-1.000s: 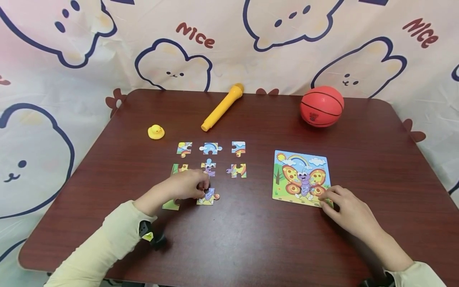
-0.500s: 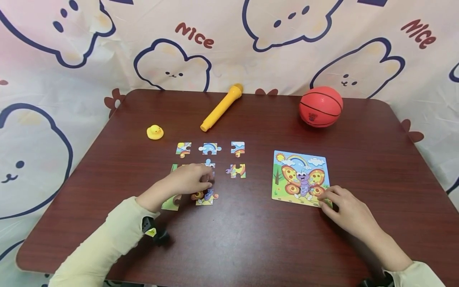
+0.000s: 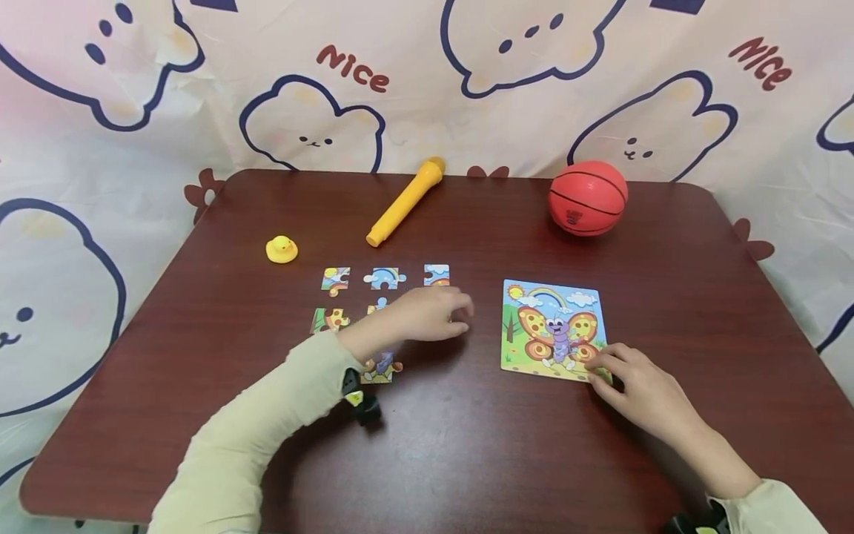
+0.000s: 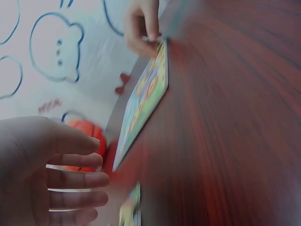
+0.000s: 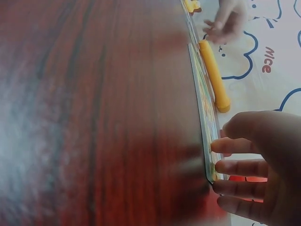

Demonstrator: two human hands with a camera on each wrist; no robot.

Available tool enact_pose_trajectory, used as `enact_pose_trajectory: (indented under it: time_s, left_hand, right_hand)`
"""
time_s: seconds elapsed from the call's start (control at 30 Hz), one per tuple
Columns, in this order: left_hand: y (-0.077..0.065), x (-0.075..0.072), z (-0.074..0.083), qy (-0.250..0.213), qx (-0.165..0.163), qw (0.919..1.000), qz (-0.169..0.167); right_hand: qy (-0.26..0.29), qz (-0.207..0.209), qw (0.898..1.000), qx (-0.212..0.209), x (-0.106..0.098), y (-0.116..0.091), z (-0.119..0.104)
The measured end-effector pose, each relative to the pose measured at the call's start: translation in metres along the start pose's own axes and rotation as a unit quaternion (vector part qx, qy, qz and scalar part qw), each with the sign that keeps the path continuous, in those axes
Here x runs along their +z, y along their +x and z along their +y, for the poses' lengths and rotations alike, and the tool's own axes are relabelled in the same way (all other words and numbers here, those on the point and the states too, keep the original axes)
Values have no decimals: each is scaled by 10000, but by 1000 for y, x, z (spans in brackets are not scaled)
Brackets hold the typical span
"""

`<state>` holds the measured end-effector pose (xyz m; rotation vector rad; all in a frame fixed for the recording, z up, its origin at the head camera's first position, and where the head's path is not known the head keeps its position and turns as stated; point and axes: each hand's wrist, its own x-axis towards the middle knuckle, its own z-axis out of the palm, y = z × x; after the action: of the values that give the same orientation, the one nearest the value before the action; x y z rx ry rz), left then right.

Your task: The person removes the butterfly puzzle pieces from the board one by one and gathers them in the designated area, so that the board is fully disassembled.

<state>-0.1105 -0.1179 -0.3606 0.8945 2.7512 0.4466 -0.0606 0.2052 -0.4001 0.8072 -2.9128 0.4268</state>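
My left hand (image 3: 427,315) hovers over the right column of jigsaw pieces, its fingers loosely bent. Nothing shows between the thumb and fingers in the left wrist view. Just beyond the hand lies a sky-blue jigsaw piece (image 3: 437,275). The middle-right piece is hidden beneath this hand, and the forearm covers others. A butterfly-face piece (image 3: 376,305) and a purple-bodied piece (image 3: 380,368) peek out around the forearm. On the right, a square butterfly picture board (image 3: 550,326) lies flat. My right hand (image 3: 643,386) rests its fingertips on the board's near right corner.
Two upper jigsaw pieces, one with a sun (image 3: 335,279) and one with a rainbow (image 3: 385,278), lie apart. Farther back are a yellow toy duck (image 3: 282,250), a yellow toy microphone (image 3: 405,202) and a red ball (image 3: 588,199). A patterned cloth hangs behind the brown table (image 3: 480,460).
My left hand has moved right, from the lower middle pieces to over the right column. The purple-bodied piece stays on the table. The right hand keeps its place on the board.
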Motion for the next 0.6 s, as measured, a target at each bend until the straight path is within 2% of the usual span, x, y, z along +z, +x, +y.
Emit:
enact_pose_trajectory:
  time_s: [0.17,0.37,0.6]
  left_hand:
    - [35,7,25,135,417,9989,-159]
    - [72,16,53,19,621,9974,-352]
    - [99,33,82,129,857,9950,-498]
  right_hand:
    - [30,215,9997,-127,1,-3,1]
    - [-31,463,9987,-233,-1,-6,5]
    - [-123,424,9989,-125,-5,-8,10]
